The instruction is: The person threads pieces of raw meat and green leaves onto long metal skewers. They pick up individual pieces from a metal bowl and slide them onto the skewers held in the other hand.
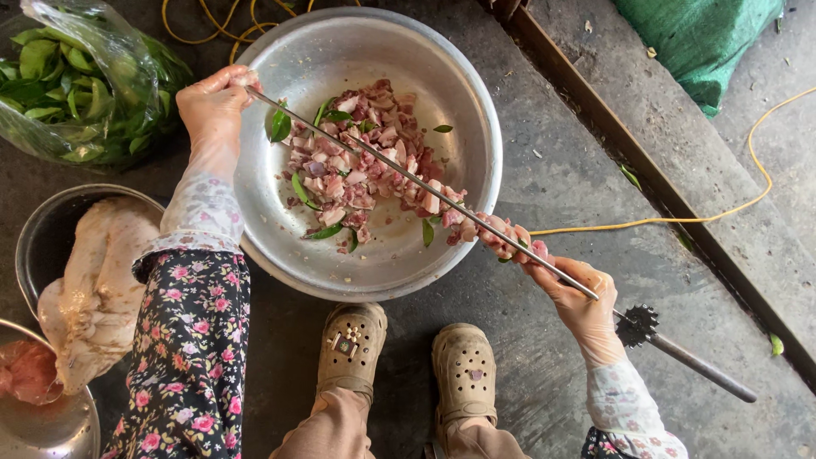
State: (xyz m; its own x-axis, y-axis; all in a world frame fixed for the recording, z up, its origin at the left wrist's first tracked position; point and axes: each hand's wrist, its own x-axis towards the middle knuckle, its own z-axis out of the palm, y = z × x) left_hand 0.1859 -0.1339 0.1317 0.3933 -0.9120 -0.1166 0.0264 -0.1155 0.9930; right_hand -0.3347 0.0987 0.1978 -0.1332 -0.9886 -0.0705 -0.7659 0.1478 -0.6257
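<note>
My left hand [212, 106], in a thin clear glove, pinches the pointed tip of a long metal skewer [382, 161] over the rim of a big metal bowl [463, 93]. My right hand [578, 306], also gloved, grips the skewer near its toothed disc and dark handle [680, 353]. Several pieces of pink meat are threaded on the skewer [476, 225] just ahead of my right hand. In the bowl lies a heap of chopped raw meat [357, 178] mixed with green leaves.
A clear bag of green leaves [76, 85] lies at top left. A smaller metal bowl [34, 229] at left holds a pale raw carcass. Another bowl [42, 425] sits at bottom left. Yellow cord [705, 219] crosses the concrete floor; a green sack [697, 42] lies top right.
</note>
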